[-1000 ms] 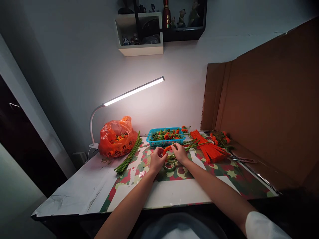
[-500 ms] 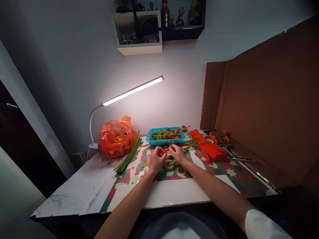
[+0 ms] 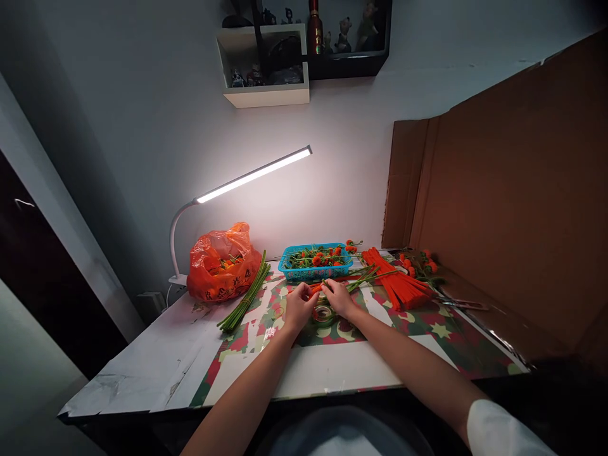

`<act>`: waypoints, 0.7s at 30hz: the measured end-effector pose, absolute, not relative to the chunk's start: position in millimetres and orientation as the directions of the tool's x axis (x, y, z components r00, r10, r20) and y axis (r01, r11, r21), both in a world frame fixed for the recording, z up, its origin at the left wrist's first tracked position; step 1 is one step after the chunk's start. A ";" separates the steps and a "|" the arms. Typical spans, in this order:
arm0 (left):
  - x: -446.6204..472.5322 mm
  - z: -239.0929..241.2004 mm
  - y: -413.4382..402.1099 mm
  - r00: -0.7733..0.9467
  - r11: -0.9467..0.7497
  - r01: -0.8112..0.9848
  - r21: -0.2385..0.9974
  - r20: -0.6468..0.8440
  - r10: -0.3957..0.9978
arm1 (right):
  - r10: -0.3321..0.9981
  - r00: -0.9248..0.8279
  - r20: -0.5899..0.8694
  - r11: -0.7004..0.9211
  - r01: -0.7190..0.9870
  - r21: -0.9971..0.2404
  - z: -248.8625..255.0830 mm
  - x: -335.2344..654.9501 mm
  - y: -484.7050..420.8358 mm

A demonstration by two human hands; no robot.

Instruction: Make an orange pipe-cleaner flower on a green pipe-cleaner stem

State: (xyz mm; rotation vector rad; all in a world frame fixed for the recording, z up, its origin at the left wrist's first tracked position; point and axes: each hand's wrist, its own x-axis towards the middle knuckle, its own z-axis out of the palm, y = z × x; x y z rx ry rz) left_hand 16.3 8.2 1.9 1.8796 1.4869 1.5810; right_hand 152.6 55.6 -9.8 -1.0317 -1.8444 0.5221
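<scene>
In the head view, the person's left hand (image 3: 299,305) and right hand (image 3: 338,299) are close together above the patterned table (image 3: 142,367). An orange strip (image 3: 315,288) lies between them, pinched in the fingertips of both; whether the right fingers also grip a green stem is too small to tell. A roll of green tape (image 3: 323,315) lies just below the hands, on the near side. Loose stems (image 3: 363,278) stretch away beyond the right hand toward a bundle of orange strips (image 3: 398,282). Behind the hands is a blue basket (image 3: 311,273) of flowers; a tied stem bundle (image 3: 244,299) lies farther left, beside an orange bag (image 3: 222,269).
</scene>
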 end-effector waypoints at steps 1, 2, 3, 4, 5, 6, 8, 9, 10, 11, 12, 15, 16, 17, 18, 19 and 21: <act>16.1 2.0 8.4 -0.127 -0.436 0.515 0.738 0.568 0.813 | 0.828 -0.200 0.525 0.556 0.420 -0.717 -10.0 152.2 55.3; 15.8 2.1 8.8 -0.136 -0.433 0.508 0.745 0.565 0.814 | 0.828 -0.179 0.532 0.555 0.397 -0.731 -10.3 151.8 55.3; 15.4 2.1 9.4 -0.149 -0.429 0.495 0.756 0.560 0.815 | 0.829 -0.151 0.538 0.552 0.369 -0.748 -10.5 151.6 55.6; 14.8 1.9 10.3 -0.165 -0.425 0.476 0.770 0.553 0.817 | 0.832 -0.119 0.542 0.547 0.340 -0.765 -10.8 151.5 56.1; 14.1 1.6 11.3 -0.184 -0.422 0.452 0.786 0.545 0.818 | 0.835 -0.089 0.543 0.540 0.318 -0.779 -11.1 151.6 56.8; 13.3 1.2 12.4 -0.205 -0.420 0.427 0.801 0.538 0.818 | 0.837 -0.070 0.543 0.536 0.307 -0.787 -11.5 151.9 57.6; 11.9 0.0 14.4 -0.231 -0.419 0.391 0.819 0.529 0.817 | 0.833 -0.065 0.549 0.538 0.326 -0.778 -12.0 152.9 59.0; 11.4 -0.6 15.0 -0.231 -0.420 0.386 0.821 0.527 0.818 | 0.828 -0.077 0.556 0.544 0.350 -0.762 -12.0 153.5 59.3; 11.2 -1.0 15.3 -0.219 -0.421 0.392 0.818 0.527 0.821 | 0.821 -0.094 0.563 0.553 0.375 -0.744 -11.8 154.2 59.3; 11.2 -1.3 15.1 -0.198 -0.420 0.408 0.811 0.528 0.826 | 0.815 -0.105 0.570 0.559 0.398 -0.727 -11.2 154.9 59.0; 11.5 -1.5 14.6 -0.172 -0.419 0.431 0.799 0.529 0.831 | 0.811 -0.109 0.575 0.563 0.417 -0.714 -10.5 155.5 58.5; 13.1 -1.4 12.1 -0.103 -0.417 0.518 0.747 0.538 0.837 | 0.811 -0.105 0.576 0.556 0.446 -0.701 -8.1 157.1 56.8; 13.5 -1.5 11.4 -0.085 -0.418 0.545 0.727 0.544 0.835 | 0.815 -0.111 0.569 0.550 0.456 -0.699 -7.5 157.5 56.4; 13.8 -1.6 10.8 -0.067 -0.423 0.568 0.706 0.552 0.831 | 0.819 -0.119 0.561 0.544 0.468 -0.696 -7.1 158.0 56.3; 14.0 -1.8 10.3 -0.045 -0.429 0.587 0.687 0.557 0.829 | 0.824 -0.128 0.553 0.539 0.481 -0.692 -6.9 158.4 56.1; 14.1 -2.0 9.9 -0.021 -0.437 0.601 0.670 0.559 0.829 | 0.827 -0.137 0.545 0.534 0.493 -0.687 -6.7 158.8 56.0; 14.4 -2.0 9.0 0.031 -0.453 0.619 0.642 0.556 0.831 | 0.829 -0.157 0.537 0.533 0.510 -0.675 -6.4 159.4 55.5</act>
